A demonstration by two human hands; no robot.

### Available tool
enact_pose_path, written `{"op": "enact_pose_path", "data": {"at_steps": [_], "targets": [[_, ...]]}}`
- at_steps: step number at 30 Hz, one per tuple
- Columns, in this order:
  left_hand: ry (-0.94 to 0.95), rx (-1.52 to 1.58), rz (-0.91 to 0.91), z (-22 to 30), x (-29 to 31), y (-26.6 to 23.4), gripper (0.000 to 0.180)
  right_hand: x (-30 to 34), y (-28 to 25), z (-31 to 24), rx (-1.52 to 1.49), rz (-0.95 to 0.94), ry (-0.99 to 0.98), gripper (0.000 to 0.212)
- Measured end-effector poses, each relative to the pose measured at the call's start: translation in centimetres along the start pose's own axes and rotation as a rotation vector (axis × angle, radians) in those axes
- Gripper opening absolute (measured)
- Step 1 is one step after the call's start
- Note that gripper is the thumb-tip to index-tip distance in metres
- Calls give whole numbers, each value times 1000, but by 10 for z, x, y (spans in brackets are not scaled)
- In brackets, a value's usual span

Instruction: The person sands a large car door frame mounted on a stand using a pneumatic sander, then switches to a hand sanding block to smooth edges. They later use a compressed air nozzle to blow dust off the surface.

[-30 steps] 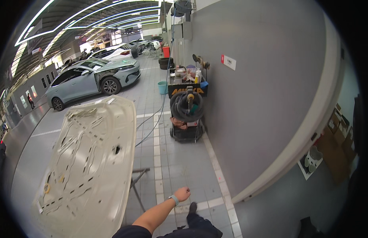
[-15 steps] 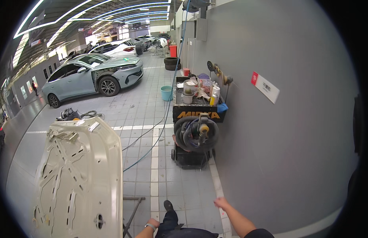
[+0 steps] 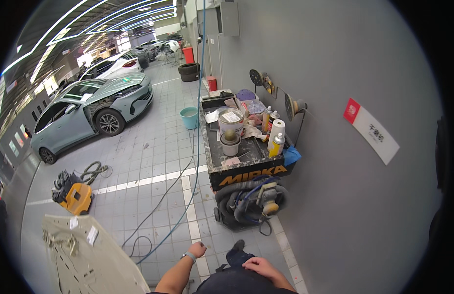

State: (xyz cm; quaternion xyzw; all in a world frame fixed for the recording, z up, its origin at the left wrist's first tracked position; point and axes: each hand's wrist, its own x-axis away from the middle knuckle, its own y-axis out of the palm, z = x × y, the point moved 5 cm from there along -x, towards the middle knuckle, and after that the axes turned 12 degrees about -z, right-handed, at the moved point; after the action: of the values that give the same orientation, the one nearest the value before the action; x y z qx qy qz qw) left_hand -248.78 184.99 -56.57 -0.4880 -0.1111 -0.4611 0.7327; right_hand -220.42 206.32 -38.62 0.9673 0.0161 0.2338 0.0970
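My left hand [image 3: 198, 249] hangs in front of me over the tiled floor, fingers curled in, a watch [image 3: 189, 256] on its wrist. Nothing shows in it. Close to my waist is my right hand [image 3: 261, 267], its fingers loosely stretched and holding nothing visible. Both hands are short of a black tool cart [image 3: 210, 164] that stands ahead against the wall. On its top are a large tub [image 3: 230, 127], a smaller cup [image 3: 230, 147], spray cans and bottles [image 3: 277, 144] and rags. A coiled grey hose [image 3: 237, 206] and a sander [image 3: 269, 201] hang on its near side.
A cream car hood panel [image 3: 99, 259] lies at lower left. Beyond it sits a yellow-and-black machine [image 3: 76, 197] with a hose. Blue air hose [image 3: 188, 203] crosses the floor. Farther off are a light-blue bucket [image 3: 189, 117], stacked tires [image 3: 189, 72] and a grey-blue car [image 3: 85, 115].
I have moved forward: the cart is nearer and larger, and the hood panel has slid toward the lower left. My left hand has swung forward; my right has drawn in toward my body.
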Motion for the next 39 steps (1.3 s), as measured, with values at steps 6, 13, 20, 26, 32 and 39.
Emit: {"op": "enact_pose_path", "data": {"at_steps": [6,13,20,26,32,39], "targets": [[-319,467,-176,-52,-60,-50,24,-117,-84,-152,27,92,-297,13],[-579,956,38,-107,-70,-134,22,-207,-166,-313,436,515,-481,12],[45,707,603,-9,-231,-374,18,-293,-199,-321,122,804,-276,8],[682,430,554,208,-373,-592,11,-329,-178,-319,-74,1118,-118,8],[1081,151,607,361,-436,-660,8,-332,-151,-327,50,1289,191,9],[848,-579,301,452,-527,-596,23,-347,-130,-324,-74,1395,201,11]]}}
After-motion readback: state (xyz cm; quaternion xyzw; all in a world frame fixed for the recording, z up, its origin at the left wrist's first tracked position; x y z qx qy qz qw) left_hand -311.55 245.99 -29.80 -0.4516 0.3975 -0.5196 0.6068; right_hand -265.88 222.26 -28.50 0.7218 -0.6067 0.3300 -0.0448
